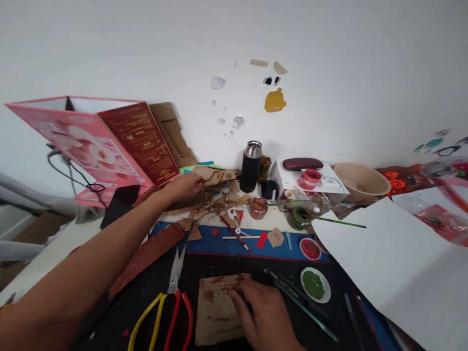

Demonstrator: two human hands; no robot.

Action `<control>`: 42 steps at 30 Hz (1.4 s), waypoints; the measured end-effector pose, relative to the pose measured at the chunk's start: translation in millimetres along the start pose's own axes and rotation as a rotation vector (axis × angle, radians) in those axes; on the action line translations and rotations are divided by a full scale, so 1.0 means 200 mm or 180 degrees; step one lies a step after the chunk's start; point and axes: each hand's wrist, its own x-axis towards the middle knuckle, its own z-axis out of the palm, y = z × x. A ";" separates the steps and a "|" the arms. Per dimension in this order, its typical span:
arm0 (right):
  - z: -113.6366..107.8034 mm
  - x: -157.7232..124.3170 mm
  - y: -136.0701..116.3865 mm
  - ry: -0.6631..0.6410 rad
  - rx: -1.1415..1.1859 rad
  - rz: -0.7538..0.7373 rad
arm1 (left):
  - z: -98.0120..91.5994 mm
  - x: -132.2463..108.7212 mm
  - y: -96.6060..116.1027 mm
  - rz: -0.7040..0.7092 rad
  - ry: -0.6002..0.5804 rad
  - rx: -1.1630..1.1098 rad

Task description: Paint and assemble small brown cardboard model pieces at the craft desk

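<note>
left hand (185,186) at cardboard scraps (218,177)
i see right hand (263,312) curled over stained tan square (216,324); either grip, i cannot tell.

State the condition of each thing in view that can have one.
Scissors, slightly open
Cardboard square, flat
Black flask, upright
Pink box, open
Glasses case, shut
Green dish, uncovered
Red dish, uncovered
Beige bowl, upright
Brown jar, open
Green jar, open
Pink jar, open

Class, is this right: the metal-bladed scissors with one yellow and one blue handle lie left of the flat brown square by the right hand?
No: the head view shows the scissors left of the square have one yellow and one red handle.
</note>
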 end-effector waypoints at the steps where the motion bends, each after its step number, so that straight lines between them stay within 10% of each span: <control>1: 0.00 0.00 0.00 -0.0011 -0.0036 -0.0019 | 0.00 0.00 -0.02 0.0032 -0.0029 0.0028; 42: 0.03 0.01 0.00 -0.0111 -0.0277 -0.0007 | 0.08 -0.03 -0.26 -0.0282 -0.0136 -0.0243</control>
